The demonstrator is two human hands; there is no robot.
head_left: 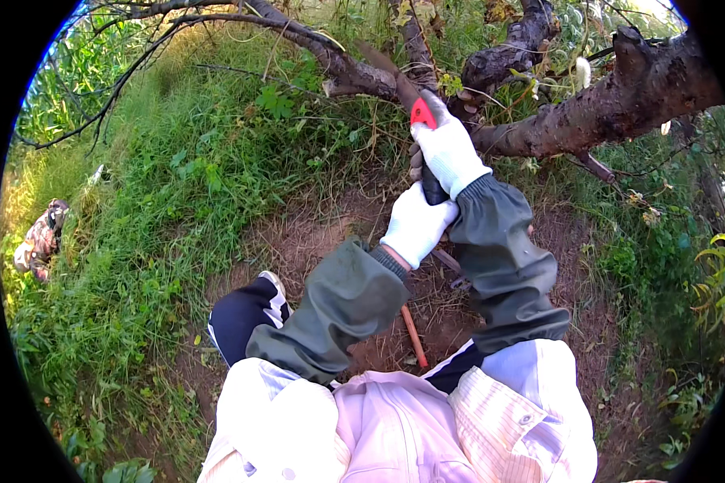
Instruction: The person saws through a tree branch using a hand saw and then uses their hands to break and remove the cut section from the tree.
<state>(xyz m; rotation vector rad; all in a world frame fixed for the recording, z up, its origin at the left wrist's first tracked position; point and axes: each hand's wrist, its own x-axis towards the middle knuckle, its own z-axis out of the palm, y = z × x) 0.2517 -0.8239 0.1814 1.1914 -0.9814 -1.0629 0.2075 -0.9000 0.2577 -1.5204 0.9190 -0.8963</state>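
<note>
Both my hands are closed round the black handle of a hand saw (408,92), which has a red piece where the blade begins. My right hand (453,154), in a white glove with dark fingers, grips the upper handle near the red piece. Just below it, my left hand (417,220), gloved alike, wraps the lower end of the handle. The brownish blade points up and to the left, across the tree limb (354,71) close to the fork. Whether its teeth are in the wood I cannot tell.
A thick limb (588,109) runs off to the right, and thin bare twigs (141,68) reach left. A reddish-brown stick (413,334) lies on the ground between my legs. Tall grass (153,225) grows at the left, where a patterned cloth-like bundle (42,241) sits.
</note>
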